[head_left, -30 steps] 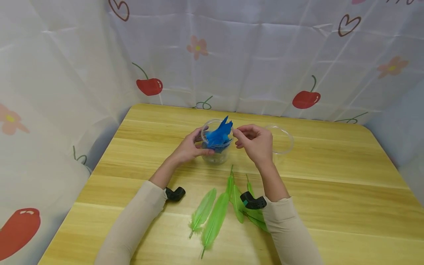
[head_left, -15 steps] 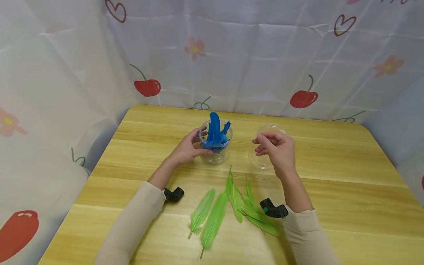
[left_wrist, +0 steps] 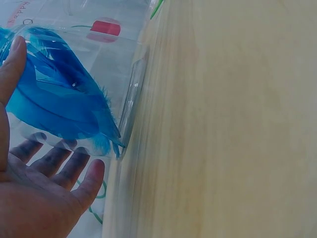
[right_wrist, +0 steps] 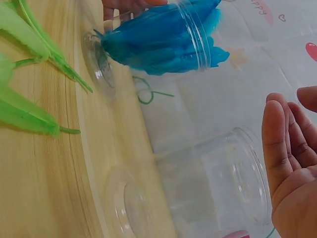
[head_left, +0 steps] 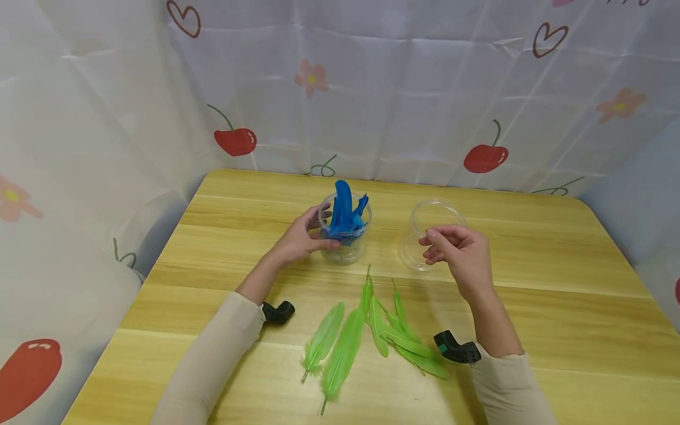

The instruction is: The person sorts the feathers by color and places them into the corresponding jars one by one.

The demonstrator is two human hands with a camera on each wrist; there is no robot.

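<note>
A clear plastic jar [head_left: 346, 247] stuffed with blue feathers [head_left: 344, 213] stands at the middle of the wooden table [head_left: 558, 307]. My left hand [head_left: 300, 239] grips its left side; the fingers show through the wall beside the blue feathers [left_wrist: 59, 104]. A second, empty clear jar [head_left: 427, 217] stands to the right. My right hand [head_left: 458, 254] hovers at its near side with loosely curled fingers and holds nothing. In the right wrist view the right hand [right_wrist: 290, 168] is just apart from the empty jar [right_wrist: 208, 183]. Several green feathers [head_left: 345, 348] lie loose between my forearms.
A white curtain with cherries, flowers and hearts [head_left: 372, 100] closes in the table at the back and left. Black wrist mounts [head_left: 280, 311] [head_left: 457, 350] sit at both cuffs. Bare wood lies to the right of the empty jar and along the front edge.
My right hand left the blue feathers and moved right and nearer, to the empty jar. One blue feather now stands upright in the jar. The left hand kept its grip.
</note>
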